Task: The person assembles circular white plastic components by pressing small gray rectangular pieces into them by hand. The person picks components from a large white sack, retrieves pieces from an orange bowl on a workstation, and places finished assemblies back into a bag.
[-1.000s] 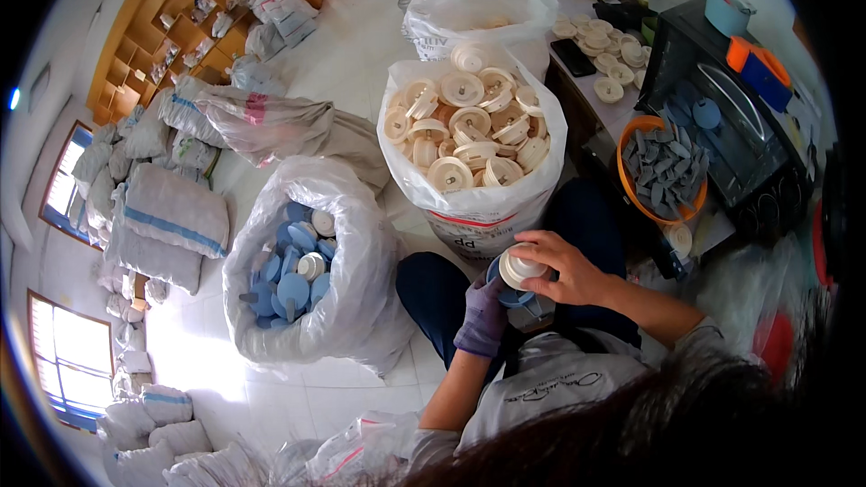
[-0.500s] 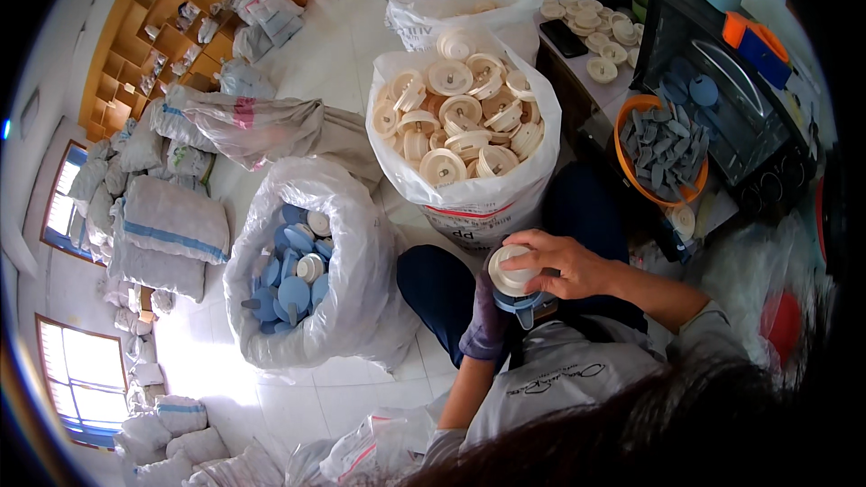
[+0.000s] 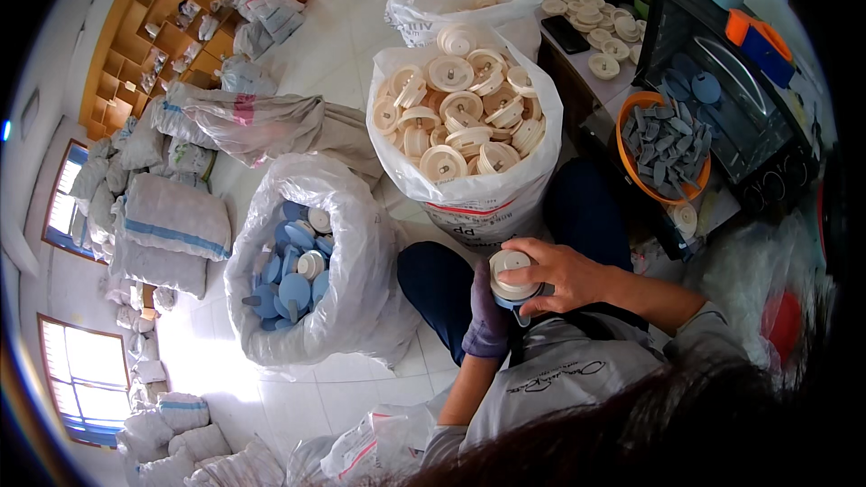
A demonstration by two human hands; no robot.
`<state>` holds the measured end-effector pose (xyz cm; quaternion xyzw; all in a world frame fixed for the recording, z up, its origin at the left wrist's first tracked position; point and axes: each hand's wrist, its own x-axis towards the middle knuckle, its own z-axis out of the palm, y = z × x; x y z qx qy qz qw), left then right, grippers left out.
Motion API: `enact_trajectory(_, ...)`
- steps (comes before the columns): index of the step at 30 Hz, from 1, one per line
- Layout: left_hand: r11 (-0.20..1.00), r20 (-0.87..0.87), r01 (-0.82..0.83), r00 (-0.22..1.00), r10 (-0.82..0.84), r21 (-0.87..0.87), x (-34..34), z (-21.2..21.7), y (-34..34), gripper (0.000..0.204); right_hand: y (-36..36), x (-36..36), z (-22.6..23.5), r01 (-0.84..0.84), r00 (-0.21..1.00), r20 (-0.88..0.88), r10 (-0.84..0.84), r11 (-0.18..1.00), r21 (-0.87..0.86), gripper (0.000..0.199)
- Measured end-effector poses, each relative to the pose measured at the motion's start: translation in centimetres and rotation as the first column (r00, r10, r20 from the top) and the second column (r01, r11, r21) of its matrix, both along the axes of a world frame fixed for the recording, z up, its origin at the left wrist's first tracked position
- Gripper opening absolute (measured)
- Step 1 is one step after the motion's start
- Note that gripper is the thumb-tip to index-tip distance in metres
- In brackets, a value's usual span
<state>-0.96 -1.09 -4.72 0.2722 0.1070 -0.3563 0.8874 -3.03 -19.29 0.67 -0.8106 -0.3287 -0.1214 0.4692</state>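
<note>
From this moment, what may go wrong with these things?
The cream part and blue part under it might slip: the right hand grips the cream one from the right, with the gloved left hand beside. Cream discs are heaped to the rim of the white bag, so a bump could spill some. The black phone lies near the edge of the table and might fall.

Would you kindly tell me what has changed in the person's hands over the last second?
The cream round part has shifted left over the blue part, which now shows mainly along its near edge; earlier, blue also showed at its left. The right hand has moved with it, and the left gloved hand stays at the left side. Neither part was let go. Both filled bags look unchanged.
</note>
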Motion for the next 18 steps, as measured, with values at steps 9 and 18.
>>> enact_trajectory(9,0.921,0.44,-0.142,0.897,-0.034,0.362,-0.6,-2.2,0.2,0.033,-0.3,-0.3,-0.3,0.0,0.997,0.074,0.004,0.999,-0.052,0.053)
enact_trajectory(18,0.999,0.02,0.02,1.0,-0.02,-0.03,-1.3,2.4,-0.4,0.037,-0.5,-0.6,-0.2,0.046,0.992,0.124,-0.033,0.994,-0.104,0.059)
